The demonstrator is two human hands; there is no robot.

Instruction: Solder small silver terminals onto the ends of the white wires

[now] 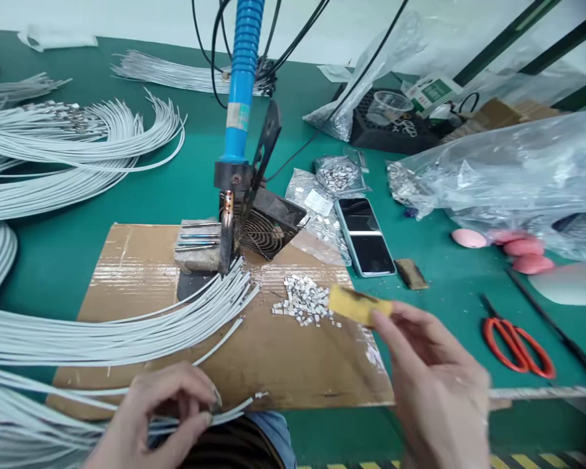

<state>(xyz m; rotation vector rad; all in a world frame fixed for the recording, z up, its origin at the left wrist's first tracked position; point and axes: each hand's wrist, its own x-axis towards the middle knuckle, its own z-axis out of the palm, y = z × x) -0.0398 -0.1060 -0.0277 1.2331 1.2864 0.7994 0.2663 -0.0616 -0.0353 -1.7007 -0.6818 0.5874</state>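
Observation:
My left hand (163, 413) is at the front edge of the cardboard, its thumb and fingertips pinched around thin white cables (237, 412) whose ends point right. Between the thumb and fingers of my right hand (432, 368) is a flat yellow sponge (354, 305), marked with a dark streak on top. Left of the sponge lies a pile of small whitish metal pieces (306, 299). A blue-handled soldering iron (244, 78) stands tip-down over the ends of a larger bundle of white cables (127, 335).
A cardboard sheet (293, 378) covers part of the green table. Behind the pile are a round-grilled fan (268, 228) and a phone (365, 238). Orange-handled scissors (517, 342) and pink oval pieces (522, 246) lie at right. More cable bundles (78, 150) are at left.

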